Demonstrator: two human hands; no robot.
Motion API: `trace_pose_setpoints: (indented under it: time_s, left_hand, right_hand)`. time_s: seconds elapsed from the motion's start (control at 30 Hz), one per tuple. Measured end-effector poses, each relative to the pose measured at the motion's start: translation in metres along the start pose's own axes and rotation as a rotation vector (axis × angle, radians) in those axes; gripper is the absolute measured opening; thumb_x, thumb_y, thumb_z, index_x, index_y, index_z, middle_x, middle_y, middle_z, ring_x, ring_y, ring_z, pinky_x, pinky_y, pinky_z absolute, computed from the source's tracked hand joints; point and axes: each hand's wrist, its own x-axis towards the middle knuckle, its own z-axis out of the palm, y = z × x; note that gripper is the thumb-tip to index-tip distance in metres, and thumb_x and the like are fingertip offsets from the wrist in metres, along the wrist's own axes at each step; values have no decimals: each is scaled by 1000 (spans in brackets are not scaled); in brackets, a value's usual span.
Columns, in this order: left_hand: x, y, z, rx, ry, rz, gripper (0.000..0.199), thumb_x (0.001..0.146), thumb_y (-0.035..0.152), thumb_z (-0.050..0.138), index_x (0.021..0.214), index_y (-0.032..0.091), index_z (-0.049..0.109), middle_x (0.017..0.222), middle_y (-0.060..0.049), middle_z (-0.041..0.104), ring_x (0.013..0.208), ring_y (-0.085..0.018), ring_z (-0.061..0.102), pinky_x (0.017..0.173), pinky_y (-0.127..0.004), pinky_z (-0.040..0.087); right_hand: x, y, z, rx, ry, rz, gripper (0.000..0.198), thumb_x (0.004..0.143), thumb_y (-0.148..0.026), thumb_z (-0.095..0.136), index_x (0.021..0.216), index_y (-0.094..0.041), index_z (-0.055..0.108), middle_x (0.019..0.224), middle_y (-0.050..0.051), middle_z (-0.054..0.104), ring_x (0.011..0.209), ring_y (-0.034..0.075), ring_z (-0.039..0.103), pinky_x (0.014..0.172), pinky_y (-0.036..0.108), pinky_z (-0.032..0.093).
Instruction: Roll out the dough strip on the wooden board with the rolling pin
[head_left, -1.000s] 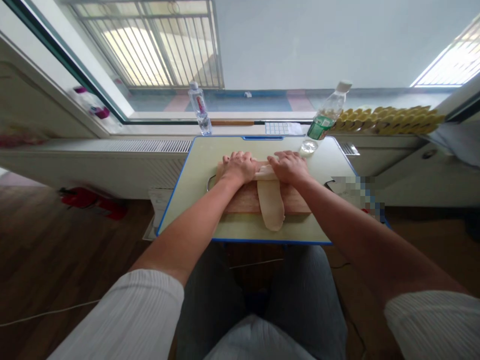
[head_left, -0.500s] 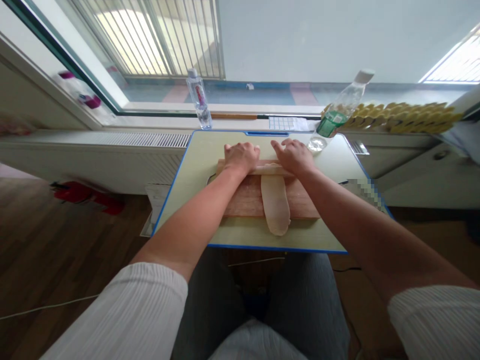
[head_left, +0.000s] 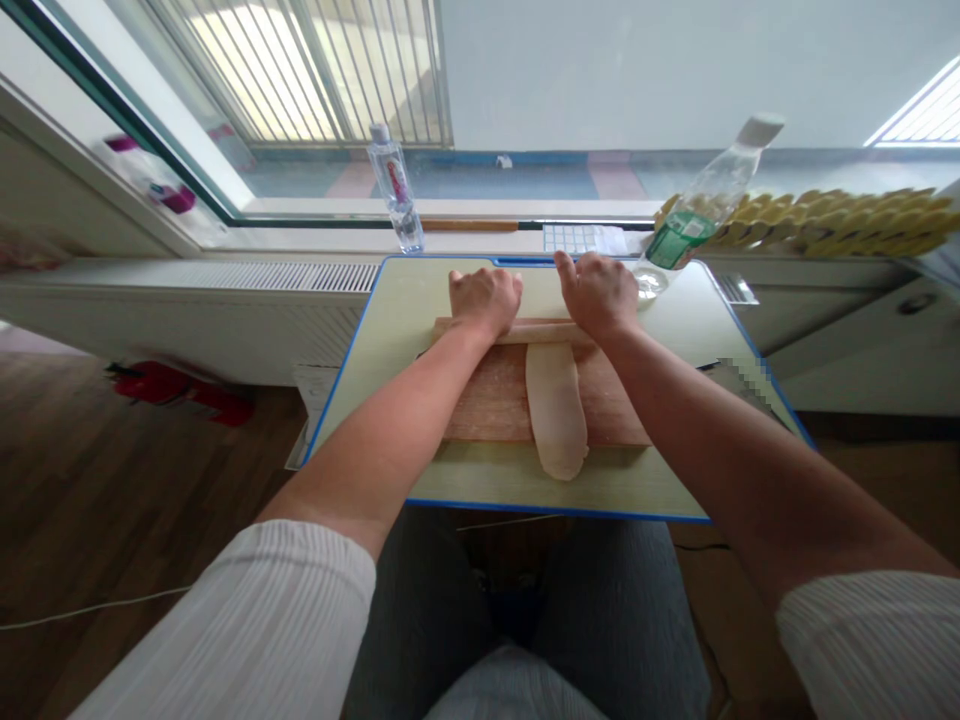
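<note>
A wooden rolling pin [head_left: 538, 333] lies crosswise near the far edge of a wooden board [head_left: 491, 400]. My left hand [head_left: 486, 300] is closed over the pin's left part. Toward its other end, my right hand [head_left: 601, 295] presses on the pin with its fingers curled and the thumb sticking out. From under the pin a long, flat strip of pale dough [head_left: 556, 410] runs toward me. Its rounded end hangs over the board's near edge. Both palms hide the pin's ends.
The board rests on a small blue-edged table [head_left: 390, 400]. A green-labelled bottle [head_left: 681, 238] stands at its far right corner, near my right hand. Another clear bottle [head_left: 397, 195] is by the window. Yellow objects [head_left: 840, 222] line the sill. A red fire extinguisher [head_left: 180, 390] lies at left.
My right hand has shifted slightly right, its fingers more curled now. My left hand stays on the pin. The whole view has shifted a little.
</note>
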Motion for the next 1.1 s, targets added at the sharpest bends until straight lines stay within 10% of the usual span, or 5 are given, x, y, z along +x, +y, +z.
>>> trace_pose_setpoints:
  time_s: [1.1]
  left_hand:
    - [18, -2, 1, 1, 19, 15, 62, 114, 46, 26, 114, 14, 79, 119, -20, 80, 122, -34, 69, 119, -54, 31]
  right_hand:
    - [18, -3, 4, -45, -27, 24, 92, 110, -71, 6, 131, -9, 71, 128, 29, 74, 123, 42, 68, 102, 54, 50]
